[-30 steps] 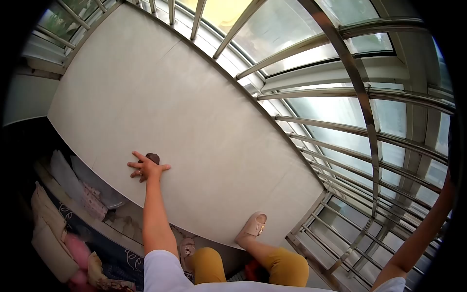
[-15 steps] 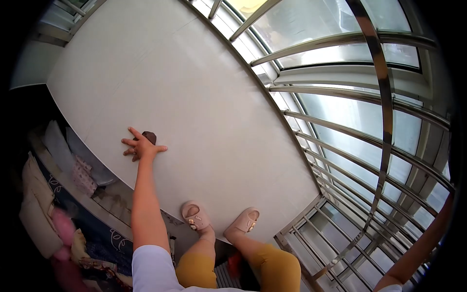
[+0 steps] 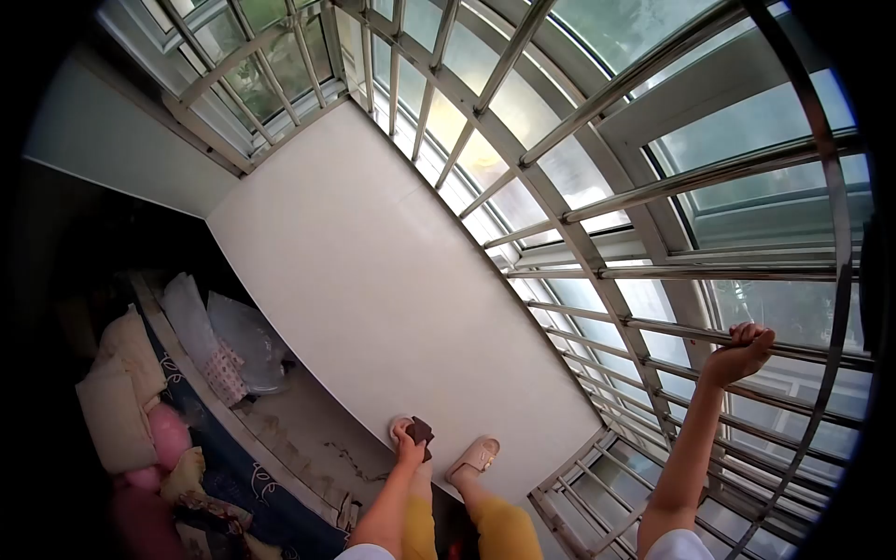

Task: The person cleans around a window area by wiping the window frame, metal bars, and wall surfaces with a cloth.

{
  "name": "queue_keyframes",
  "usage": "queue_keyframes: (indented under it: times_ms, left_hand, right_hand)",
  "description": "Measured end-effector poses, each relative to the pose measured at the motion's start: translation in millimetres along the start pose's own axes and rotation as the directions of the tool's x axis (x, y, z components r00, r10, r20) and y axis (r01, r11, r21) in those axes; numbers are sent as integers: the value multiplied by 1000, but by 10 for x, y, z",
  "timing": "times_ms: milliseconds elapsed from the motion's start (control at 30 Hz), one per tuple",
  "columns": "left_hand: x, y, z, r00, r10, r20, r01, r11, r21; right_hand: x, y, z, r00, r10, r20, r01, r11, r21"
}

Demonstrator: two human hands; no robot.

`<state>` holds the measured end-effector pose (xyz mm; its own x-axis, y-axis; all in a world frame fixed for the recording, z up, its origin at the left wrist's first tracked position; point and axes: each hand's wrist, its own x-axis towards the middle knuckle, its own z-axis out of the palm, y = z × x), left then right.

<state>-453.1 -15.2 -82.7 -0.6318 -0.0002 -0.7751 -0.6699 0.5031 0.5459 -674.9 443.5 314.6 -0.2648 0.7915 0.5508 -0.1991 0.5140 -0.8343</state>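
My left hand (image 3: 407,441) is closed around a small dark brown object (image 3: 420,431), low over the near edge of the pale ledge (image 3: 373,271). What the object is, I cannot make out. At the right, my right hand (image 3: 740,355) grips a metal bar (image 3: 672,328) of the window grille. Both feet, in pinkish sandals (image 3: 474,455), rest on the ledge; the left one is partly hidden behind my left hand.
Metal bars and windows (image 3: 784,308) run along the right side and the far end. Below the ledge at the left lie plastic bags (image 3: 247,341), a pink cushion (image 3: 169,436), beige cushions (image 3: 117,411) and a dark blue patterned fabric (image 3: 252,495).
My left hand has lifted off the ledge and come back near my feet with the brown object. The view has tilted up, and my right hand on the bar has come into sight.
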Motion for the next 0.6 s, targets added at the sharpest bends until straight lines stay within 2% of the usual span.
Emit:
queue_keyframes:
  times_ms: [67,100,200,233,333,400,467,500,567,600]
  left_hand:
    - [-482,140,-280,997,50,-58,-52,998,-19]
    - [-691,313,-529,1000,2,5,-2,998,-68]
    - [-1047,414,-1183,1000,-25,19,26,999,-32]
    - [-1140,397,-1381,996,-90,-9,89,994,-70]
    - [-1442,393,-1988,965,-260,-41,247,949,-194]
    - [-1678,510,-2336,889,-448,-100,411,874,-259]
    - [-1799,457,-2610,797,-590,-129,551,798,-244]
    - [-1820,458,-2711,798,-587,-136,545,800,-252]
    - [-1894,392,-2935,702,-698,-142,671,715,-196]
    - [-1855,292,-3011,703,-696,-147,666,717,-206]
  right_hand:
    - [-49,-32,26,1000,17,-1,-17,1000,-24]
    - [-51,-39,36,1000,23,-7,-23,999,-31]
    - [-59,-22,-8,999,33,34,-31,998,-48]
    - [-53,-10,-23,999,35,33,-34,999,-27]
    - [-49,40,-93,996,26,85,-15,991,-133]
    - [-59,57,-94,996,52,73,-42,991,-130]
    - [-61,52,-112,994,90,66,-79,986,-148]
    - [-66,62,-122,992,105,64,-95,985,-145]
    - [-71,31,-127,991,104,83,-86,977,-195]
    - [-85,84,-172,987,143,77,-127,975,-182]
